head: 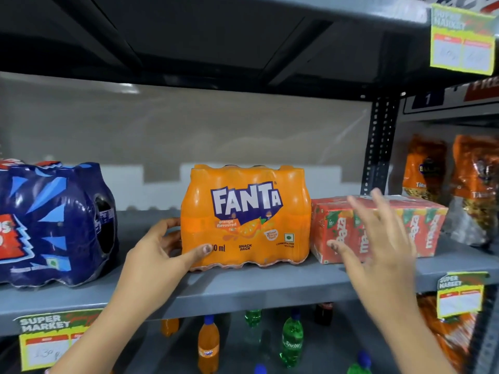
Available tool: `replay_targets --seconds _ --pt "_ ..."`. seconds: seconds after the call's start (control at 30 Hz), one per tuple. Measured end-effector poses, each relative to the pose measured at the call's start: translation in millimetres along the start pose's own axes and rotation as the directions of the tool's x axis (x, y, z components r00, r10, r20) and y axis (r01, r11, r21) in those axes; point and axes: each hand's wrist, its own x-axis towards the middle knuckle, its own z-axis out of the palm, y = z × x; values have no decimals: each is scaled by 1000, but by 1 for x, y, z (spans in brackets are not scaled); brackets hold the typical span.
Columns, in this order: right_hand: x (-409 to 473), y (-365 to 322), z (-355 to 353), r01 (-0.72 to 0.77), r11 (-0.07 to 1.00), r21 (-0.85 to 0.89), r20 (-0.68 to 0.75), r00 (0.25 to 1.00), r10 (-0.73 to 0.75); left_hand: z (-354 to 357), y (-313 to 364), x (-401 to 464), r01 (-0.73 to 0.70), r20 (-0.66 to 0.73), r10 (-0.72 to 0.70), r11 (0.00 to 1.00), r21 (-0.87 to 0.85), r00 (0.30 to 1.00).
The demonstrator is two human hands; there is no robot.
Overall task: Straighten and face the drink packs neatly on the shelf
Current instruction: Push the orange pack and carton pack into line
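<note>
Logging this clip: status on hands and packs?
Left hand gripping Fanta pack, label facing out. Right hand open, blurred, in front of Maaza pack. Nothing blocking.

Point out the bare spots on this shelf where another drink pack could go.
The widest bare patch lies between the dark blue pack and the Fanta pack, though the left hand is partly in it. Bare shelf also runs along the front edge. It is crowded on the right: the Maaza carton pack sits tight against the Fanta, with the right hand in front.
</note>
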Motion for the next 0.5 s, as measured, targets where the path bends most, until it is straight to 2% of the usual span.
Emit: replay_targets --seconds 0.07,0.13,0.5 --pt "18 11 -5 -90 994 -69 222 970 103 -1 1 -1 -6 22 6 1000 7 1000" --pt "25 18 -4 -134 990 -45 315 938 141 -2 3 -2 -10 29 9 1000 6 1000" --pt "28 22 2 -138 989 -46 285 947 146 -4 3 1 45 66 -41 998 -52 997"
